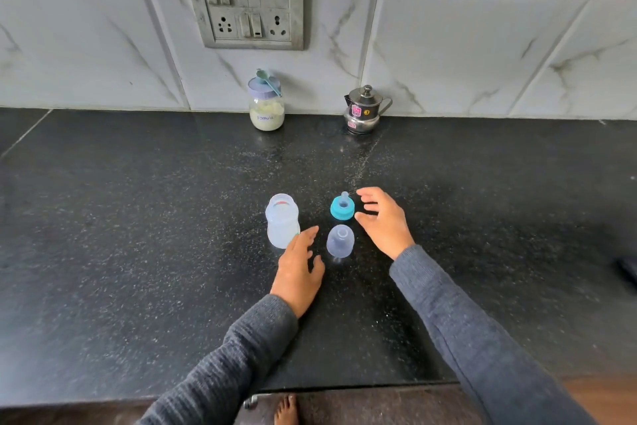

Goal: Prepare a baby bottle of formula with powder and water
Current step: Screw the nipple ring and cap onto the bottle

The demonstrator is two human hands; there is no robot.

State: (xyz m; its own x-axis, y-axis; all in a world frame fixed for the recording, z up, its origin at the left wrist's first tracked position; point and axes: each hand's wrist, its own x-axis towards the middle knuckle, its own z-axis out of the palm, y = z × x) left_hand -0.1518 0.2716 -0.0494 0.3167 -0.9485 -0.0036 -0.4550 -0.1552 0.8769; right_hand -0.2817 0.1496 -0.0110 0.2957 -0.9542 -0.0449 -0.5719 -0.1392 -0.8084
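Nearest the viewer, at the 6 o'clock edge of the black speckled stone tabletop (138, 252), two arms in dark grey knitted sleeves (482, 338) reach forward. Both hands are empty. The left hand (299, 269) lies low with its fingers (306, 235) loosely spread, their tips just beside the base of the clear plastic baby bottle (282, 221) — placed, it seems, to steady that bottle for filling. The right hand (384, 219) hovers with its fingers (367, 198) fanned and unclenched, grasping nothing, at 3 o'clock of the teal screw ring with its clear teat (342, 208); whether the thumb touches the ring I cannot tell.

Between the hands stands the clear domed bottle cap (340, 240), at 6 o'clock of the teal ring and just beside it. The bottle stands upright and uncapped at 9 o'clock of these two parts, its mouth open; it looks empty, though the frosted plastic leaves that unsure. Setting ring and cap apart keeps the mouth free for powder and water.

Well apart, against the marble-patterned wall tiles (448, 45) at 12 o'clock, wait the supplies — a glass jar of pale powder labelled formula, with a lilac lid and a green scoop (266, 107) lying on it, and at its 3 o'clock a small lidded steel pot with spout and handle (363, 111), probably the water. Both are shut, so neither powder nor water appears to be in yet. Above them sits a grey switch and socket plate (246, 4).
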